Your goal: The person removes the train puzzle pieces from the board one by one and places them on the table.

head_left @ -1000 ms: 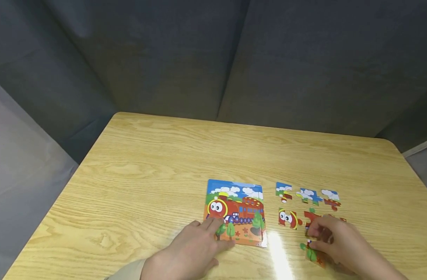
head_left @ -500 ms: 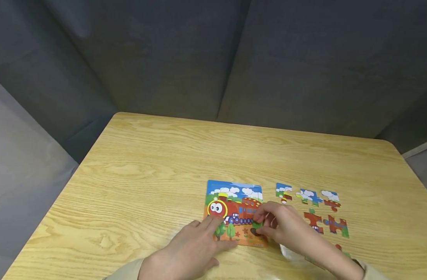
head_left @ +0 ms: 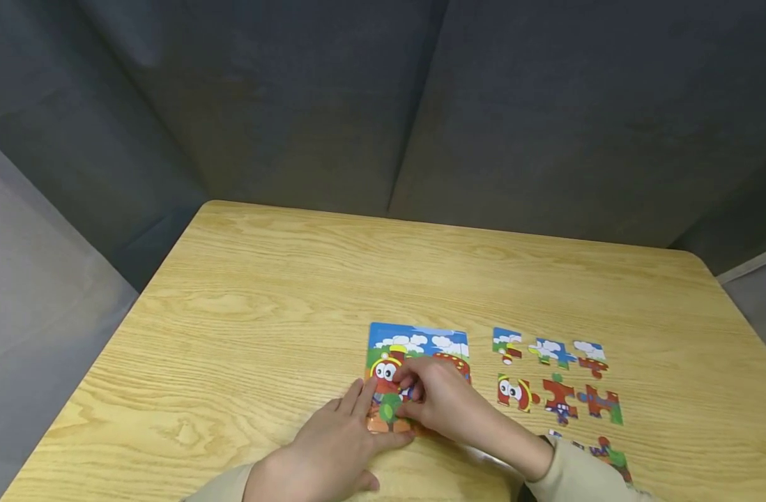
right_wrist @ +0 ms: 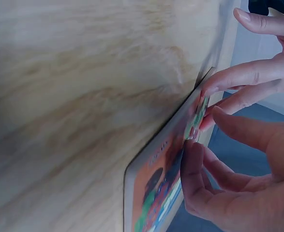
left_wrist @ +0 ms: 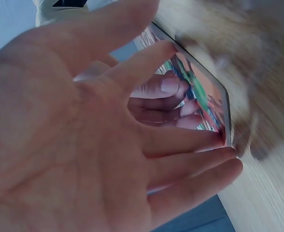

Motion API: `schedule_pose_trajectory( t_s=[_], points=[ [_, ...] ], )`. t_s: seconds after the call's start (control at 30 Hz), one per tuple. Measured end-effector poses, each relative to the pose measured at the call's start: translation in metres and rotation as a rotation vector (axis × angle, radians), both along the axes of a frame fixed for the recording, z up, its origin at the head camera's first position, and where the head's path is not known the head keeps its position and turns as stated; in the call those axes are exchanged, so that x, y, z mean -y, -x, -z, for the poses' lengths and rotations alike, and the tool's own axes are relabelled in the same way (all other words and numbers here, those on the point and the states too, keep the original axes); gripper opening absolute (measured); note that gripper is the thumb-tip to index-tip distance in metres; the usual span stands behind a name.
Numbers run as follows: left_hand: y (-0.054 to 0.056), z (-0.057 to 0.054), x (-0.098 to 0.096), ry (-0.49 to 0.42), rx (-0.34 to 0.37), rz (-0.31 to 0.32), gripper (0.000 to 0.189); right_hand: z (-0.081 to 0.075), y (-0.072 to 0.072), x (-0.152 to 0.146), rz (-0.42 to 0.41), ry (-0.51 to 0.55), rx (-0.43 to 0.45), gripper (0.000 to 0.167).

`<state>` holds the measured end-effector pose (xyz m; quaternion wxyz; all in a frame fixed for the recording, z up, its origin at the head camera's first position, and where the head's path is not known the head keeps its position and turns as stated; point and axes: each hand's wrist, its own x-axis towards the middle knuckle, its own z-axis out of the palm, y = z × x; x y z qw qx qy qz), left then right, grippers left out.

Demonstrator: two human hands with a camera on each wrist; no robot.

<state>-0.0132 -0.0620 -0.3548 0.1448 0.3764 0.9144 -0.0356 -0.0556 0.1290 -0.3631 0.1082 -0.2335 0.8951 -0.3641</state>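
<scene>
A square puzzle board [head_left: 442, 345] with a cartoon train picture lies on the table. My left hand [head_left: 332, 446] rests its extended fingers at the board's lower left edge. My right hand [head_left: 448, 401] reaches across the board and pinches a jigsaw piece [head_left: 390, 410] with a green tree on it. That piece lies close over the lower left corner of the picture. In the right wrist view, the fingertips meet the thin piece [right_wrist: 198, 121] right at the board's surface, facing the left hand's fingers. The right hand covers the middle of the train.
To the board's right, loose jigsaw pieces lie in rough rows, among them one with eyes [head_left: 513, 392], a red one [head_left: 558, 397] and a cloud one [head_left: 590, 351]. The right sleeve [head_left: 571, 474] partly hides the nearest row. Dark cloth [head_left: 295, 104] hangs behind the wooden table [head_left: 282, 293].
My right hand has taken the tree piece from the near row of loose pieces and carried it left onto the board's lower left. The left hand's fingers have shifted slightly left.
</scene>
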Motion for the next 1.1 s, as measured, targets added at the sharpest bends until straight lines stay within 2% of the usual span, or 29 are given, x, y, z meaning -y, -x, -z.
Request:
schedule_pose_trajectory(
  t_s=[0.13,0.27,0.53,0.63,0.77,0.93,1.1],
  points=[
    [0.0,0.0,0.0,0.002,-0.006,0.005,0.063,0.001,0.002,0.004,0.006,0.001,0.006,0.029],
    [0.0,-0.001,-0.001,0.01,0.018,-0.003,0.065,0.003,0.003,0.005,0.019,0.006,0.015,0.032],
    [0.001,-0.001,-0.002,0.01,0.056,-0.011,0.07,0.004,0.004,0.006,0.015,0.023,0.022,0.025],
    [0.001,-0.001,-0.002,0.002,0.058,-0.01,0.069,0.004,0.004,0.006,0.014,0.061,0.025,0.022],
    [0.001,-0.001,-0.002,0.007,0.076,-0.013,0.07,0.0,0.004,0.002,0.004,0.141,0.084,0.018],
    [0.0,-0.001,-0.003,-0.01,0.078,-0.009,0.073,-0.016,0.006,-0.027,-0.003,0.186,0.117,0.02],
    [0.0,-0.001,-0.002,0.019,0.082,-0.024,0.073,-0.027,0.002,-0.074,0.012,0.123,0.098,0.024]
  ],
)
